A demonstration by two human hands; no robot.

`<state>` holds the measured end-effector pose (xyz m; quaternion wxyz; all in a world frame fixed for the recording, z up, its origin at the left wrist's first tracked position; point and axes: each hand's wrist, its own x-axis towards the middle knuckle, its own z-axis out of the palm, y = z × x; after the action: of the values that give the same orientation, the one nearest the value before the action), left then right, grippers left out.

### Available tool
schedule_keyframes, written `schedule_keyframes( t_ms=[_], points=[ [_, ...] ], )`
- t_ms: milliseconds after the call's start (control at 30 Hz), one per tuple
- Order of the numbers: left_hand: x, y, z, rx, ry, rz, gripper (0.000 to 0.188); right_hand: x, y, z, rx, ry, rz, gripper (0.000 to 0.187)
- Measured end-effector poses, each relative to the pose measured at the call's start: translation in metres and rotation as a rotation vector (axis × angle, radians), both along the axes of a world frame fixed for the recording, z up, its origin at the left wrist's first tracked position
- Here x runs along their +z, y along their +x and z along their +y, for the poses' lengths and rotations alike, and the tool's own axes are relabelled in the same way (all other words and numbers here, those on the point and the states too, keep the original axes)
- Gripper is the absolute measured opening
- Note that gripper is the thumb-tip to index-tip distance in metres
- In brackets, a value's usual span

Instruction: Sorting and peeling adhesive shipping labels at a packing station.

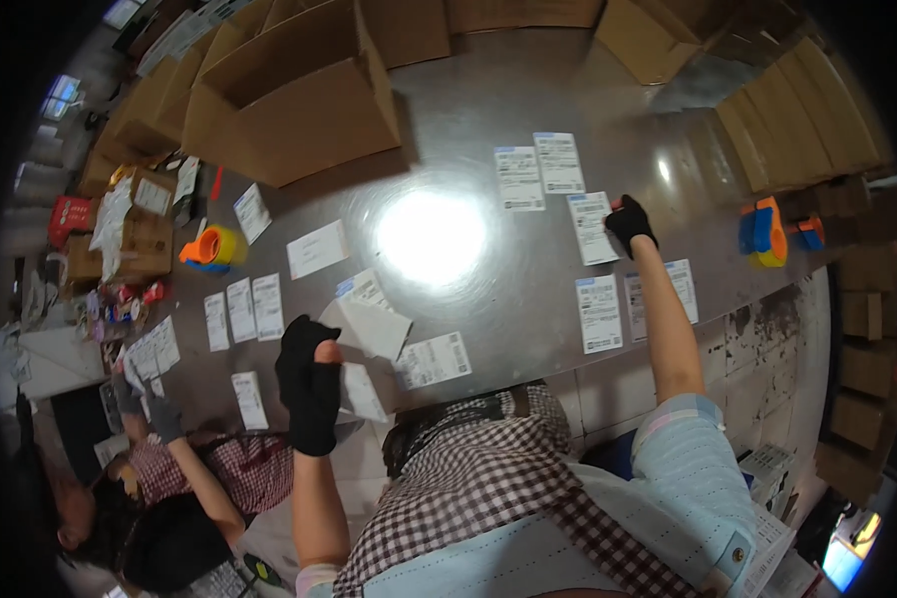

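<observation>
Checked apron nearest; right beyond it, 6 labels lie placed. Left grip, closed, holds papers, seemingly left to place; right grip curls by 1, hold unclear.

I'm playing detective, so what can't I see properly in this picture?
Head view: the floor inside the big cardboard box, hidden by its front wall.
Head view: part of one label, hidden by the right forearm.
Head view: how many white papers the left hand holds; they overlap, and its glove covers some.
Head view: fine print on the sheet at the right hand, too small.
</observation>
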<state>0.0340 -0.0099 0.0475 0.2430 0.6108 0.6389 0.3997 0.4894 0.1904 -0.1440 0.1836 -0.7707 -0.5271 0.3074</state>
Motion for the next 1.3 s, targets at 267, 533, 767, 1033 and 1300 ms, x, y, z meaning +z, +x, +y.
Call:
schedule_keyframes(
  t_ms=[267, 533, 767, 1033, 1300],
  points=[
    [0.001, 0.051, 0.001, -0.284, 0.293, 0.301, 0.022, 0.11, -0.162, -0.086, 0.566, -0.369, 0.895, 0.029],
    [0.002, 0.091, -0.004, -0.326, 0.354, 0.251, 0.037, 0.106, -0.233, -0.144, 0.784, -0.538, 1.435, 0.048],
    [-0.013, 0.02, -0.006, -0.325, 0.136, 0.19, 0.031, 0.188, -0.249, -0.118, 1.26, -0.497, 0.534, 0.046],
    [-0.018, 0.003, 0.001, -0.508, 0.113, 0.068, 0.02, 0.206, -0.257, -0.106, 1.434, -0.416, 0.278, 0.034],
    [-0.026, -0.006, 0.002, -0.52, -0.026, -0.312, 0.013, 0.213, -0.27, -0.112, 1.346, -0.279, 0.406, 0.031]
  ],
)
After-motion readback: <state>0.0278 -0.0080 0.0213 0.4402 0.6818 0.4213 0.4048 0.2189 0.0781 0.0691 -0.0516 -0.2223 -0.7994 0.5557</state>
